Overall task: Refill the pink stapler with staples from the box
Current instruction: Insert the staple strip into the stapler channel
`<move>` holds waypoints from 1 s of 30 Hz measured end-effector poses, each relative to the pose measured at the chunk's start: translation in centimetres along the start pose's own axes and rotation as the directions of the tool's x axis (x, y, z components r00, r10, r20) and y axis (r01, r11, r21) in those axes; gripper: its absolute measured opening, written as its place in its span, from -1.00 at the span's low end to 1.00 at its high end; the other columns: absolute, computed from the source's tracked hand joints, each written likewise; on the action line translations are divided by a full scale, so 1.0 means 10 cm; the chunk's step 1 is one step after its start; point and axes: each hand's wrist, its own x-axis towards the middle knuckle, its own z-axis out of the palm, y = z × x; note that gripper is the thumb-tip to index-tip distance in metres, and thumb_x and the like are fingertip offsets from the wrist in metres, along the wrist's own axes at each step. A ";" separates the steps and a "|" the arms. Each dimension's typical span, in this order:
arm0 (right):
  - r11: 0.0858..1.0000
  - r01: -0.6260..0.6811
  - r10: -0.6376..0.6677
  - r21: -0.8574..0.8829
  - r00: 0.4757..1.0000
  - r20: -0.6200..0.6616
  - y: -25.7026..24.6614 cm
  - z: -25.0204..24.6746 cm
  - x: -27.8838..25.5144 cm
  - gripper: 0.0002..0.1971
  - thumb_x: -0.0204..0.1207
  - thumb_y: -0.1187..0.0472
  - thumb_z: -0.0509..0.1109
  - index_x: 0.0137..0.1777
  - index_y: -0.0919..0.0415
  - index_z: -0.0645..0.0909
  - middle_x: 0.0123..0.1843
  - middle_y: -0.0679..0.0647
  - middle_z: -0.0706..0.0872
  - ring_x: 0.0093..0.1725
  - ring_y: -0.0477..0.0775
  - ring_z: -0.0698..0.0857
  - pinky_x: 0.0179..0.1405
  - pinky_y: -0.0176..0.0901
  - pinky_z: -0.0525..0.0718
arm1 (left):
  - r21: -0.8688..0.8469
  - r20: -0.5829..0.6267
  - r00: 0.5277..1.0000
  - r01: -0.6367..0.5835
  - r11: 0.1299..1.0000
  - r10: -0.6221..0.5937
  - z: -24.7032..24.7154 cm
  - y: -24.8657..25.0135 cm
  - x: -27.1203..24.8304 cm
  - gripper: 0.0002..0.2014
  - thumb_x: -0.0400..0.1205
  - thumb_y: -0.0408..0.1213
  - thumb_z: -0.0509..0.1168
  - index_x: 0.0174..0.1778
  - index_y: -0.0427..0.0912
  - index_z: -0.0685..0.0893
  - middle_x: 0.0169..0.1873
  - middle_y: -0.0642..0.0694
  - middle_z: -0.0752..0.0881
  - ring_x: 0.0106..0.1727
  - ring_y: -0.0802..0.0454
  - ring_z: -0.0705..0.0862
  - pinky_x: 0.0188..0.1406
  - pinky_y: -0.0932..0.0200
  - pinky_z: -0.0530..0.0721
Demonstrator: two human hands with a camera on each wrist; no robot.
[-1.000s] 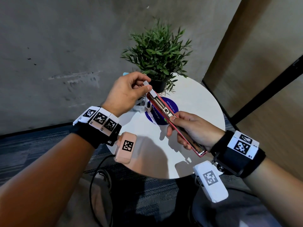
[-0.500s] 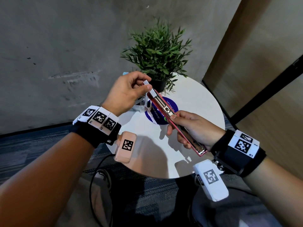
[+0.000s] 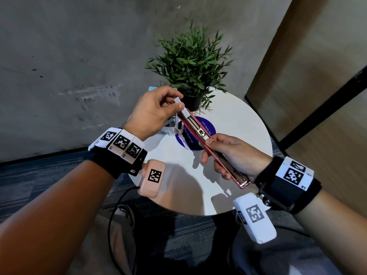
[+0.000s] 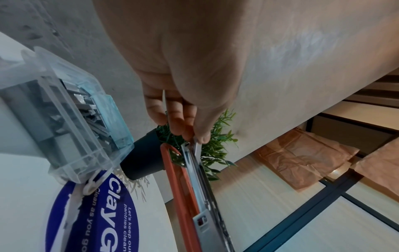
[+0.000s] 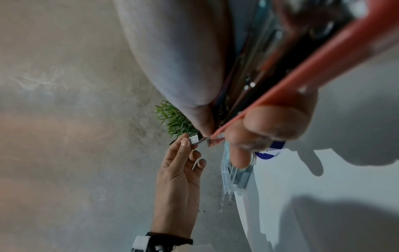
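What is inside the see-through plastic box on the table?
The clear box holds a heap of grey staple strips, lying loosely at angles. How far down the heap goes is hidden by the top strips.

The pink stapler [image 3: 213,147] is held above the worktop, opened out flat, its long axis running from the near right up to the far left, with the metal staple channel [image 3: 195,127] facing up and exposed. A short silvery strip of staples [image 3: 181,107] sits at the far end of the channel, tilted, its lower end in the channel mouth. The box [image 4: 64,122], of clear plastic with a pale blue hinged lid standing open, rests on the worktop just left of the stapler and contains loose grey staple strips.
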 end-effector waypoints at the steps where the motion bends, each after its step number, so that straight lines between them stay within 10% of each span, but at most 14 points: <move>1: 1.000 -0.001 0.001 0.000 1.000 -0.001 0.00 0.00 0.00 -0.85 0.75 0.13 0.23 0.12 0.22 0.43 -0.15 0.23 0.79 -0.65 0.07 0.44 -0.75 -0.27 0.44 | 0.019 0.000 1.000 -0.003 1.000 0.003 0.00 0.00 -0.01 -0.79 0.61 -0.30 0.46 0.15 -0.19 0.74 -0.25 -0.01 0.64 -0.31 0.10 0.56 -0.30 0.28 0.62; 20: 0.999 0.002 -0.002 0.049 1.000 -0.014 -0.02 0.04 -0.01 -0.85 0.74 0.14 0.24 0.16 0.22 0.45 -0.15 0.24 0.78 -0.65 0.05 0.45 -0.75 -0.28 0.44 | 0.173 0.022 0.999 -0.041 0.984 0.038 0.08 -0.06 -0.03 -0.73 0.55 -0.04 0.49 0.13 -0.01 0.78 0.03 -0.07 0.71 -0.13 0.03 0.67 -0.13 0.11 0.76; 27: 0.999 0.005 -0.004 0.049 1.000 -0.022 -0.02 0.05 -0.01 -0.85 0.74 0.14 0.24 0.15 0.22 0.45 -0.15 0.24 0.78 -0.65 0.05 0.45 -0.75 -0.28 0.44 | -0.024 0.043 0.987 0.158 0.987 -0.157 0.19 0.00 -0.08 -0.68 0.57 -0.22 0.49 0.25 -0.09 0.70 0.03 -0.10 0.72 -0.34 0.23 0.65 -0.31 0.36 0.61; 30: 0.999 0.007 -0.006 0.043 1.000 -0.012 -0.03 0.06 -0.01 -0.86 0.74 0.14 0.24 0.10 0.22 0.44 -0.14 0.23 0.78 -0.66 0.05 0.45 -0.76 -0.29 0.43 | -0.110 0.032 0.966 0.259 0.960 -0.257 0.21 0.02 -0.09 -0.71 0.60 -0.27 0.41 0.25 -0.06 0.70 0.05 -0.07 0.74 -0.18 0.13 0.71 -0.11 0.06 0.79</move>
